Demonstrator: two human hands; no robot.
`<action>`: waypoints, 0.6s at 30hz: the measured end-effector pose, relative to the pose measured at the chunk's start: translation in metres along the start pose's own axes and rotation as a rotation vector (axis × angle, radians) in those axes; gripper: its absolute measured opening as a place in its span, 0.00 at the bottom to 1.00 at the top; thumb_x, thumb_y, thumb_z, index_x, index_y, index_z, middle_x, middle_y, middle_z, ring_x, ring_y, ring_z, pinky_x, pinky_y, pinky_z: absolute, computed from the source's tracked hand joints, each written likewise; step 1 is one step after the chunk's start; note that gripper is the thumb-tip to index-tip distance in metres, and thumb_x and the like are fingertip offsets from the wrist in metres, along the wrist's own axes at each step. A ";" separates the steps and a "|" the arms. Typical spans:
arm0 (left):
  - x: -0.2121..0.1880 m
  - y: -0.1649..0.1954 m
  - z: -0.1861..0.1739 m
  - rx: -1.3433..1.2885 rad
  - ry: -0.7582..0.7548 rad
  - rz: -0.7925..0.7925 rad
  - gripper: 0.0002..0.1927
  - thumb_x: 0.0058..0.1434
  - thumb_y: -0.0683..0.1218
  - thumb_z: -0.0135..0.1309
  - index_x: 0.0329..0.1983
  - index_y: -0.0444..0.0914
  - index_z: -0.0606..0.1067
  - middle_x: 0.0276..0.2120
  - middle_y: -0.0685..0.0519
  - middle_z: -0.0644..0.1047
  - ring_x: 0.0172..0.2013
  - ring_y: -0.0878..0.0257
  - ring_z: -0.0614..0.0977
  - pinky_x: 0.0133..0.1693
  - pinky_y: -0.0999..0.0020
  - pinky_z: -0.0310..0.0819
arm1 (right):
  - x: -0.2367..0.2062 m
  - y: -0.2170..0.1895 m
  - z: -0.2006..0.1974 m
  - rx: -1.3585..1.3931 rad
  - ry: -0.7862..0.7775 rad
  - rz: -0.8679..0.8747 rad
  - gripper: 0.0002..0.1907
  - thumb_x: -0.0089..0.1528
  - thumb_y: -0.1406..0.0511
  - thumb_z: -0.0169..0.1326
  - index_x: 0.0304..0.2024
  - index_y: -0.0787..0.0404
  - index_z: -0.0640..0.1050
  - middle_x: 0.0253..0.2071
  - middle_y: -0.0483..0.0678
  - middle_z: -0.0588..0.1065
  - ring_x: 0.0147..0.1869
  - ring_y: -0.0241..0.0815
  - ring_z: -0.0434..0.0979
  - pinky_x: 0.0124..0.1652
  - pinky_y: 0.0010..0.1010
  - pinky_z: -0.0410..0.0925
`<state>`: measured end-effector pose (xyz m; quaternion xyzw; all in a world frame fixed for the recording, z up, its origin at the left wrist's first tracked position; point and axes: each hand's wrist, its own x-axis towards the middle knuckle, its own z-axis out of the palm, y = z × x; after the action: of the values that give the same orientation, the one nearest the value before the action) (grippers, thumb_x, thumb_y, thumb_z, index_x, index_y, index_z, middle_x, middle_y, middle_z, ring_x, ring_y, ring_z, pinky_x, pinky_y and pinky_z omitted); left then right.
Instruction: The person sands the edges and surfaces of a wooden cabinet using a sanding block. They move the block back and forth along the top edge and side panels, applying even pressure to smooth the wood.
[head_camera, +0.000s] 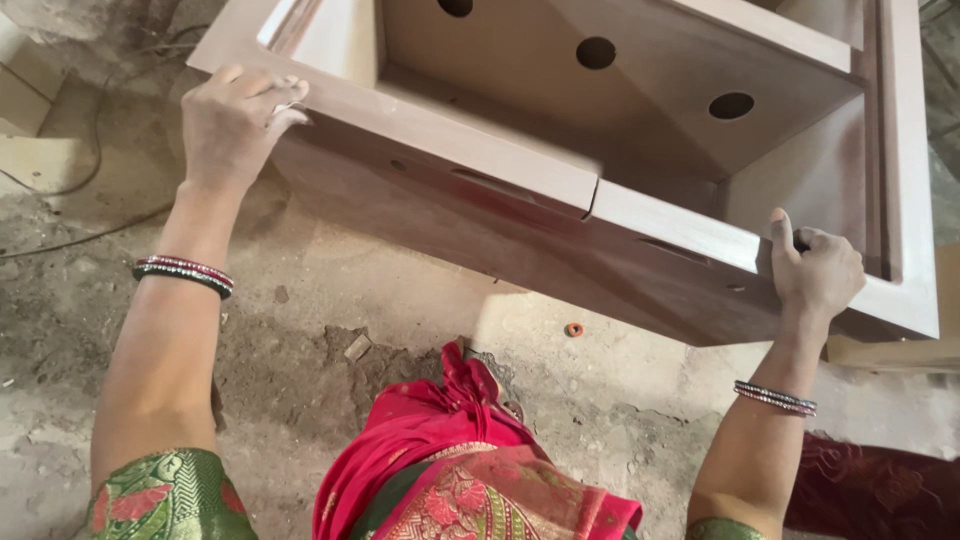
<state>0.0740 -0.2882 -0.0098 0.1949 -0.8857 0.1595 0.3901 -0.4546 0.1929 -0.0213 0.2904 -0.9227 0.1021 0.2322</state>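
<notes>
Here, a large reddish-brown wooden cabinet frame with three round holes in its inner panel (640, 190) fills the upper part of the view, from about 11 o'clock to 3 o'clock, and it stands tilted above the dusty grey concrete floor (330, 290). The left hand (235, 120), at 10 o'clock, is laid on the near left corner of the frame, with the fingers curled over the top edge and pressed close together. The right hand (815, 270), at 3 o'clock, grips the near rail close to the right corner; the thumb stands up against the edge and the other fingers are wrapped over it. Each wrist has thin bead bangles, red and dark (183, 273) on the left one. A small orange ring (573, 329) lies on the floor under the frame, near the centre.
</notes>
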 end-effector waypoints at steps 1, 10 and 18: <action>0.002 0.005 0.000 -0.019 -0.013 -0.005 0.14 0.54 0.48 0.71 0.44 0.45 0.86 0.41 0.64 0.83 0.39 0.68 0.81 0.42 0.74 0.79 | 0.000 -0.001 -0.001 -0.010 0.003 -0.007 0.28 0.70 0.42 0.56 0.35 0.57 0.87 0.26 0.58 0.76 0.33 0.61 0.77 0.39 0.47 0.70; 0.028 0.069 0.022 -0.109 -0.030 0.100 0.07 0.61 0.47 0.73 0.39 0.45 0.86 0.39 0.61 0.83 0.33 0.69 0.78 0.30 0.77 0.72 | -0.002 -0.015 -0.006 0.053 0.038 -0.031 0.30 0.72 0.41 0.57 0.35 0.59 0.85 0.27 0.58 0.76 0.32 0.61 0.77 0.37 0.48 0.69; 0.044 0.131 0.017 -0.315 0.000 0.006 0.10 0.57 0.47 0.72 0.41 0.44 0.85 0.39 0.60 0.82 0.36 0.67 0.79 0.36 0.72 0.77 | -0.006 -0.036 -0.011 0.055 0.038 -0.007 0.31 0.71 0.41 0.56 0.31 0.60 0.85 0.25 0.59 0.75 0.32 0.62 0.77 0.35 0.49 0.69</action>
<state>-0.0257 -0.1906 -0.0042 0.1285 -0.9002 0.0196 0.4155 -0.4248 0.1701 -0.0123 0.2980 -0.9139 0.1319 0.2419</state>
